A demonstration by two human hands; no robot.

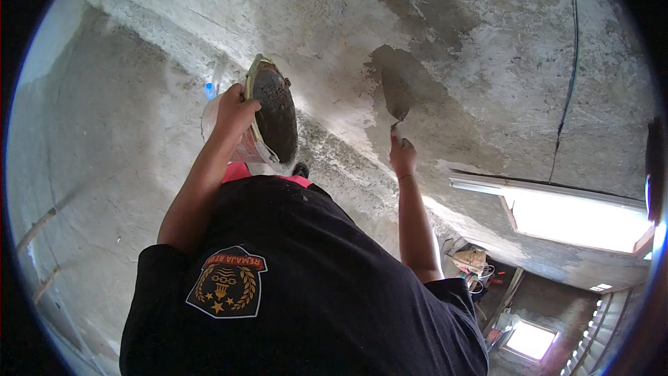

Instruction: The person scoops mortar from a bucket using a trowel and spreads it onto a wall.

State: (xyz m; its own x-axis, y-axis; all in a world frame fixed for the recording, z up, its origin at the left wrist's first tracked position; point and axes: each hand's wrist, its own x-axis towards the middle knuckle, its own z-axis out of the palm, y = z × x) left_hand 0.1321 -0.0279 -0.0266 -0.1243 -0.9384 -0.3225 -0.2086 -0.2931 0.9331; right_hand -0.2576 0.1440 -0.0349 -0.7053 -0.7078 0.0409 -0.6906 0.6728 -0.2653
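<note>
Grey mortar (277, 111) is held at eleven o'clock, bucket (248, 147) rim clutched by left hand (236, 108); at one, trowel (396, 95) is gripped by right hand (402, 155); smoothing the wall (508, 90) seems underway; next, even pressure is needed.

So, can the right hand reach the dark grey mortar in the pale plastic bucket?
Probably yes: the left hand holds the bucket, mouth facing the right hand and grey-bladed trowel, nothing visible between.

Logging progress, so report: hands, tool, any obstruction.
Left hand gripping bucket by its rim, grey mortar inside. Right hand holding pointing trowel, blade over damp wall patch. Wall cable right of trowel, clear of blade.
</note>
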